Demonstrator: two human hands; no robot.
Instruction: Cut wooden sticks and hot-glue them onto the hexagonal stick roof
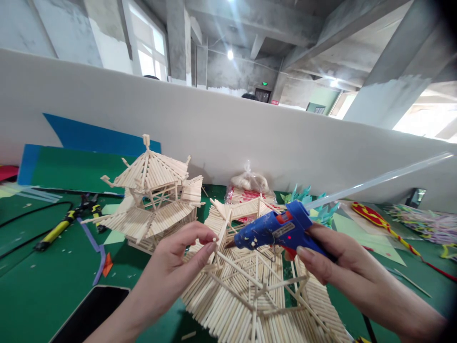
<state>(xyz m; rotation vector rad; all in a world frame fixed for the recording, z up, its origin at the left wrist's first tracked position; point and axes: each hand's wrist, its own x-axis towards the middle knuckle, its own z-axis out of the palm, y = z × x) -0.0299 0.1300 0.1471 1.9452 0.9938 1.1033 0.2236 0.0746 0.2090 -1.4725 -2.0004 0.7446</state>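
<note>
Right hand (341, 259) grips blue glue gun (273, 229); left hand (178, 259) pinches stick (215, 241); model (228, 302) pale, slatted.

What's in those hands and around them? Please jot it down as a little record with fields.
Right hand: grips a blue glue gun
Gun's rear: long clear rod sticking out
Left hand: thumb and fingertip pinching a pale stick
Beneath hands: open-framed stick model
Behind, left: roofed stick model
Table: green
Nearest left forearm: dark-screened phone
</note>
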